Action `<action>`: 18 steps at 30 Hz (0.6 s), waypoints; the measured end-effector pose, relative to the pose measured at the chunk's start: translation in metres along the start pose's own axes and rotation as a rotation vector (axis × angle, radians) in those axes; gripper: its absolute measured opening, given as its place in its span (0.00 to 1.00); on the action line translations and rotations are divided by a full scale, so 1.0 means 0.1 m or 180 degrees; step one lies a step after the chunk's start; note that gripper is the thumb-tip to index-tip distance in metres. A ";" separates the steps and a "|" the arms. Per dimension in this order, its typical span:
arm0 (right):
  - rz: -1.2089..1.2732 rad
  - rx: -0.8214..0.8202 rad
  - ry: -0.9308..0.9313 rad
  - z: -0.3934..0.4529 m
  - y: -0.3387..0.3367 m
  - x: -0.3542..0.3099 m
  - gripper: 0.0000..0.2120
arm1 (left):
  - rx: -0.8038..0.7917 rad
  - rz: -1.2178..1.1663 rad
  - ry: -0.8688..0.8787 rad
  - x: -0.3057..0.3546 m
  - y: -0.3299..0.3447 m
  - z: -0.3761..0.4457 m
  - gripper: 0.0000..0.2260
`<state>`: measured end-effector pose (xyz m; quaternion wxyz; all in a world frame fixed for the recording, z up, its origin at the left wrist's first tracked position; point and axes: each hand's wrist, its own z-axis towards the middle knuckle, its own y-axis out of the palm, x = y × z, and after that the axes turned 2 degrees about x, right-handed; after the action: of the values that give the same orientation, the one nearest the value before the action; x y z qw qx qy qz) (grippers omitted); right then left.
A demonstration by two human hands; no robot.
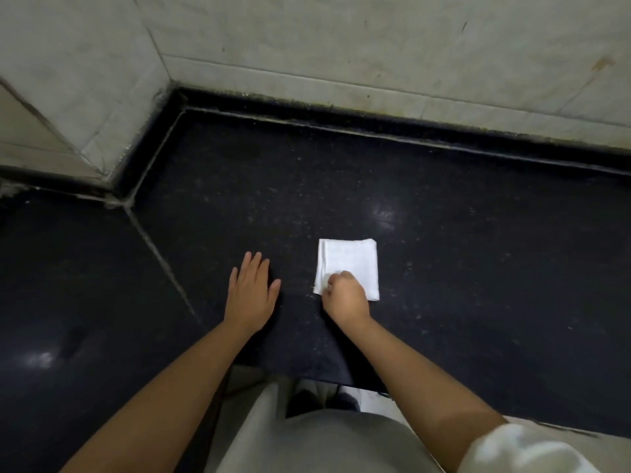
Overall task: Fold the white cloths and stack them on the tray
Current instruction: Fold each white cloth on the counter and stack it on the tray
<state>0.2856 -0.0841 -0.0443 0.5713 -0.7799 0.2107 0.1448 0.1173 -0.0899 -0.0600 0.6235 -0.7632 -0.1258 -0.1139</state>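
A white cloth (351, 259), folded into a small square, lies flat on the dark stone counter (444, 250). My right hand (345, 295) covers its near edge, fingers curled and pinching the cloth at its lower left part. To the left of the cloth my left hand (251, 291) lies flat on the counter with fingers straight, about a hand's width away and holding nothing. No tray is in view.
The counter runs into a corner: tiled walls (341, 46) rise behind and on the left, with a raised dark lip along them. A seam (160, 254) crosses the counter diagonally on the left. The counter's front edge is by my waist.
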 end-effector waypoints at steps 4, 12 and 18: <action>-0.0163 0.0026 -0.0040 0.01 0.00 0.08 0.12 | 0.0071 -0.0079 0.0062 -0.09 0.05 -0.09 0.22; 0.0312 0.0447 -0.0019 0.06 -0.08 -0.10 0.09 | 0.0170 -0.0172 0.0130 0.03 0.11 -0.18 0.22; 0.0139 0.0078 -0.0441 -0.05 0.08 -0.01 0.14 | 0.0250 -0.0257 0.0226 -0.11 0.12 -0.23 0.21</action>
<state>0.2805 -0.0911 -0.0487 0.5907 -0.7562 0.1894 0.2082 0.1106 -0.1155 -0.0698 0.6519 -0.7280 -0.1386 -0.1609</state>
